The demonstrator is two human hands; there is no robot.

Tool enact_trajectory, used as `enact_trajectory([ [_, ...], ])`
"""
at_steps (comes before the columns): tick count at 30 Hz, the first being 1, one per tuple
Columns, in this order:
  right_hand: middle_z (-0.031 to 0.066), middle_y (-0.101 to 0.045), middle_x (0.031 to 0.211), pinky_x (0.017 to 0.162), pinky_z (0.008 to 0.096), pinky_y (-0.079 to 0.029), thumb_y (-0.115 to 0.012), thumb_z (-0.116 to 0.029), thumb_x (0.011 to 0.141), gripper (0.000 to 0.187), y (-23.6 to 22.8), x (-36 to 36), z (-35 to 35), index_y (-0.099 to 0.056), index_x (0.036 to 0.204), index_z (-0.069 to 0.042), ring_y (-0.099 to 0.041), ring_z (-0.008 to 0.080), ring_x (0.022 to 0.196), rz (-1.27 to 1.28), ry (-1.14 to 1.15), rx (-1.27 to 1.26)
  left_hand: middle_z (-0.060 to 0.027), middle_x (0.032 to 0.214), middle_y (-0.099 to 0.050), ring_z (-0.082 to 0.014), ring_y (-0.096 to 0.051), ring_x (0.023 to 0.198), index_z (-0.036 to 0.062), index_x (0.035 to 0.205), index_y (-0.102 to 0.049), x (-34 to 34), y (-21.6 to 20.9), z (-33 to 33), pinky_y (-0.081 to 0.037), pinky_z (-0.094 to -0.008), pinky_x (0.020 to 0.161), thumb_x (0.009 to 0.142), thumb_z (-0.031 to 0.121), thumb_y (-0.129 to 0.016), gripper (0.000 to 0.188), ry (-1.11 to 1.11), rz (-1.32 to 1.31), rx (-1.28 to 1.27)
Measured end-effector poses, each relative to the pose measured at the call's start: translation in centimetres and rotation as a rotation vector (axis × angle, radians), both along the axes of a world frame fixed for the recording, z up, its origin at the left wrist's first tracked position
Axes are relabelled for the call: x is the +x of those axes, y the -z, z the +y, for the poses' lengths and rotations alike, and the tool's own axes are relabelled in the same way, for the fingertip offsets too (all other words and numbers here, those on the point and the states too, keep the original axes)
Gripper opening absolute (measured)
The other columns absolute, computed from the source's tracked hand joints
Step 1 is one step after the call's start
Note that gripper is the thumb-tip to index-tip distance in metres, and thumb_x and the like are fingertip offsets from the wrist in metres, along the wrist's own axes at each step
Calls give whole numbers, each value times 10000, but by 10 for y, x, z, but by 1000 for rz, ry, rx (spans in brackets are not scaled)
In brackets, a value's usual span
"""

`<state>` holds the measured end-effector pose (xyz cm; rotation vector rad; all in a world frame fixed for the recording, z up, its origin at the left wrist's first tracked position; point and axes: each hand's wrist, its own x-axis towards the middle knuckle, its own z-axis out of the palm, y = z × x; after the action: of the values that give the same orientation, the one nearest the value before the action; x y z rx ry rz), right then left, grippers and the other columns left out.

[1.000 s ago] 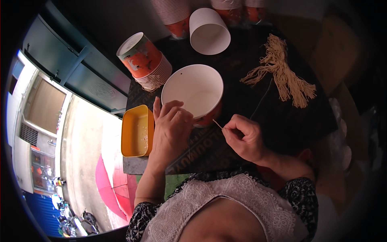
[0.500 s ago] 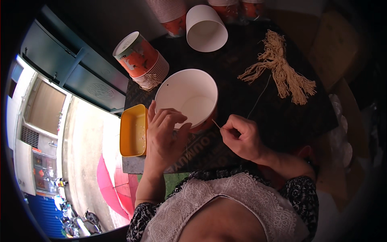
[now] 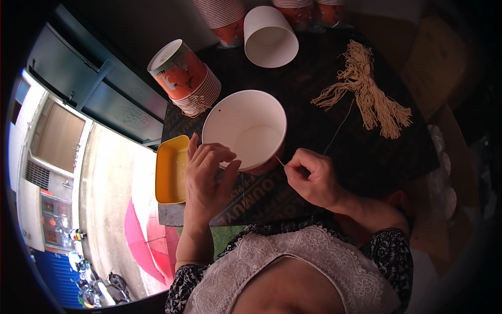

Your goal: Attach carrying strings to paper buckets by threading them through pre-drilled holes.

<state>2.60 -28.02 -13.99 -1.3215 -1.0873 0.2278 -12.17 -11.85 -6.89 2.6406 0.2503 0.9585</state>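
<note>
Threading in hand, by the look of it: a thin pale string (image 3: 280,161) being worked at the near wall of a large white paper cup with an orange outside (image 3: 244,131), set at the centre of the frame on a dark tabletop (image 3: 324,104).

Left hand (image 3: 206,180), just left of centre, curled against the cup's near rim, fingers bent and close together, apparently pinching the string's other end; a short length hanging straight down below that hand.

Right hand (image 3: 312,178), right of centre, thumb and forefinger narrowed to a pinch on the string, just beside the cup's lower right wall. From there the string running up and right toward a bundle of tan cut cords (image 3: 368,91) lying in the upper right.

A small hole visible high on the cup's far inner wall. Next move, as a judgement: a steady pull with the right pinch while bracing the cup, keeping the string from slipping out.

Containers: centre cup holding nothing visible. A tilted stack of orange-printed paper cups (image 3: 183,78) at upper left, nested. Another white cup lying on its side (image 3: 271,36) at top centre, bare inside. A yellow rectangular plastic tray (image 3: 170,168) at the table's left edge, contents not discernible.
</note>
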Motion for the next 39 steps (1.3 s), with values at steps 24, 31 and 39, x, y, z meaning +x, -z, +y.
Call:
enact_trajectory([
  [24,55,-596,729,555,244,-431,-634,21,823,40,-8,8,17,-601,808,4,-561,86,644,-41,9,-19,-144,882,-631,-333,-585,904,28,936,-668,62,-16,25,-448,-404,851,764,89,-654,183,456,511,-2],
  [31,26,-571,656,523,235,-422,-657,-3,838,132,-9,10,16,-603,958,-9,-529,61,570,13,27,25,-166,771,-641,-346,-606,771,-4,780,-647,53,-18,18,-474,-407,726,765,77,-643,82,375,426,-121],
  [39,64,-578,664,472,312,-475,-742,-54,762,344,-16,32,21,-581,1063,-14,-601,207,523,-728,136,83,-164,761,-638,-325,-632,713,-26,799,-632,38,-28,-7,-488,-363,647,801,52,-633,78,181,387,-335],
])
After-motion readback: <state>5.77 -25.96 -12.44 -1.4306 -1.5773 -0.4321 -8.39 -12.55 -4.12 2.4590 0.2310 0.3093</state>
